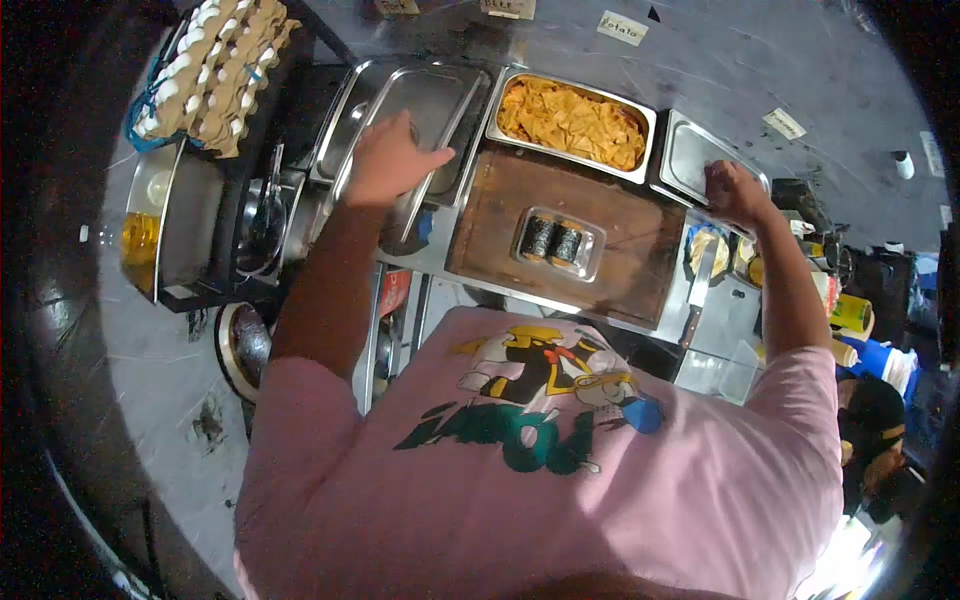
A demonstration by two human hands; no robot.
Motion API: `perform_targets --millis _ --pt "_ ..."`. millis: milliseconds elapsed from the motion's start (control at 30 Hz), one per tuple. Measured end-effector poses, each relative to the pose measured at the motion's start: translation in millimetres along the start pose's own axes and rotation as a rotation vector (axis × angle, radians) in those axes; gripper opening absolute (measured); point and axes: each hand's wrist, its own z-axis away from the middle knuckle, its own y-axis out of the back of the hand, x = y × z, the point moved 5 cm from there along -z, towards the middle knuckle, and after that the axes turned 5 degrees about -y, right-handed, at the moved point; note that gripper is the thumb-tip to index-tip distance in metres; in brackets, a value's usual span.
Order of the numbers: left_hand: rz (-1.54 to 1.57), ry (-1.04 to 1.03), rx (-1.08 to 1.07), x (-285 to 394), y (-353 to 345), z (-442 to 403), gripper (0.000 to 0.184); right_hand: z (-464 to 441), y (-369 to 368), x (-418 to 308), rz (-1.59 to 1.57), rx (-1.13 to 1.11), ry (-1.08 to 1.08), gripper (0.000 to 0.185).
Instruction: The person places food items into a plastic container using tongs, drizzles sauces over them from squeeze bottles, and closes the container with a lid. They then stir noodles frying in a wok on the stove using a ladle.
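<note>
My left hand point(392, 160) lies over a slanted metal pan lid point(445, 90) at the left, fingers and thumb spread. My right hand point(735, 192) is closed at the near right edge of a smaller metal lid point(690, 155); its fingertips are partly hidden. Between my hands, a metal pan point(494, 128) is filled with yellow-orange, chip-like pieces point(570, 120). Nearer to me, a clear plastic container point(592, 258) with two rolls wrapped in dark bands point(552, 241) sits on a brown wooden cutting board point(630, 285).
Egg trays point(215, 70) are stacked at the far left, above a bottle of yellow liquid point(140, 238). A knife point(697, 295) lies right of the board, beside a clear plastic tub point(715, 372). Handwritten labels point(622, 28) mark the grey surface beyond the pans.
</note>
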Motion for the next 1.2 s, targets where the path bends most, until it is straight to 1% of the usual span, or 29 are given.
perform_targets --millis 33,67,100,167,233,300,333,367,433,467,533,567,633,700,767,800,833,867,900,933,967,1033,1067,1100,1167,1200 --pt "-0.036 -0.023 0.009 6.9 -3.8 -8.5 0.107 0.9 5.8 -5.8 -0.063 -0.019 0.057 0.078" --pt "-0.088 0.012 0.011 9.9 -7.2 -14.5 0.105 2.6 5.7 -8.3 0.012 -0.028 0.012 0.077" --pt "-0.072 -0.004 0.014 12.0 -6.0 -19.3 0.105 6.3 17.4 -30.7 0.087 -0.041 -0.032 0.076" --pt "-0.055 0.065 -0.014 11.3 -3.4 -26.1 0.103 2.4 37.3 -74.5 0.127 0.034 0.036 0.077" --pt "-0.051 0.057 -0.029 6.2 -3.4 -30.0 0.102 -14.2 46.9 -118.4 -0.051 -0.012 0.103 0.079" --pt "-0.074 0.114 -0.086 -2.7 -5.4 -33.9 0.103 -38.6 42.3 -169.0 -0.035 0.0 0.144 0.083" --pt "-0.145 0.093 -0.004 -15.5 -21.9 -44.0 0.104 -50.3 39.9 -196.6 -0.021 -0.017 0.146 0.083" --pt "-0.138 0.084 0.003 -12.1 -18.7 -45.6 0.104 -62.1 37.4 -220.3 -0.007 -0.035 0.149 0.084" --pt "-0.148 0.121 -0.049 -10.6 -12.9 -41.2 0.107 -101.5 6.8 -238.3 0.097 -0.013 0.177 0.086" --pt "-0.148 0.122 -0.046 -9.7 -11.9 -42.9 0.107 -113.8 -2.1 -245.7 0.098 -0.01 0.178 0.086" --pt "-0.145 0.121 -0.13 -9.4 -16.3 -46.4 0.109 -137.1 -18.0 -260.0 0.145 0.0 0.141 0.085" --pt "-0.148 0.144 -0.125 -13.3 -22.0 -51.7 0.109 -145.7 -23.7 -266.2 0.143 0.001 0.164 0.085" --pt "-0.167 0.099 -0.065 -20.8 -41.6 -61.5 0.108 -161.3 -35.7 -262.1 0.116 0.0 0.12 0.086" --pt "-0.129 0.066 -0.062 -12.1 -20.1 -43.9 0.104 -172.9 -47.9 -256.8 0.021 -0.008 0.138 0.086" --pt "-0.106 0.071 0.052 -17.4 -15.6 -30.2 0.093 -171.0 -47.9 -261.6 0.044 0.009 0.192 0.087" --pt "-0.123 0.124 0.05 -32.6 -16.0 -17.7 0.093 -170.9 -45.9 -272.2 0.096 -0.055 0.142 0.088" --pt "0.07 0.066 0.202 -39.0 -11.2 -5.4 0.084 -170.3 -45.2 -278.3 0.156 -0.113 0.084 0.088" --pt "0.262 -0.01 0.358 -43.8 -4.6 6.7 0.074 -170.7 -50.1 -278.2 0.156 -0.079 0.108 0.088" --pt "0.251 0.005 0.357 -54.0 -2.4 21.0 0.074 -167.2 -55.1 -275.5 0.156 -0.046 0.119 0.087" --pt "0.387 0.084 0.445 -75.5 5.9 40.5 0.061 -160.2 -48.4 -282.2 0.111 -0.14 0.062 0.088" --pt "0.525 0.158 0.531 -99.9 13.5 57.8 0.047 -153.0 -47.3 -287.0 0.102 -0.143 0.064 0.088" --pt "0.404 0.269 0.52 -150.4 24.0 82.0 0.033 -138.4 -31.0 -295.0 0.031 0.124 0.16 0.079" --pt "0.159 0.176 0.622 -192.0 3.0 85.0 0.03 -129.9 -22.4 -303.5 -0.08 0.141 0.188 0.076" --pt "-0.076 0.056 0.731 -227.9 -13.8 71.6 0.027 -122.0 -27.4 -301.2 -0.106 0.222 0.254 0.069" --pt "-0.881 -0.12 0.524 -230.7 -6.5 47.2 0.016 -99.7 -17.4 -310.5 -0.221 0.134 0.243 0.06" --pt "-0.619 -0.196 0.364 -221.6 13.9 33.1 0.009 -93.6 -16.7 -314.6 -0.227 0.123 0.275 0.057"
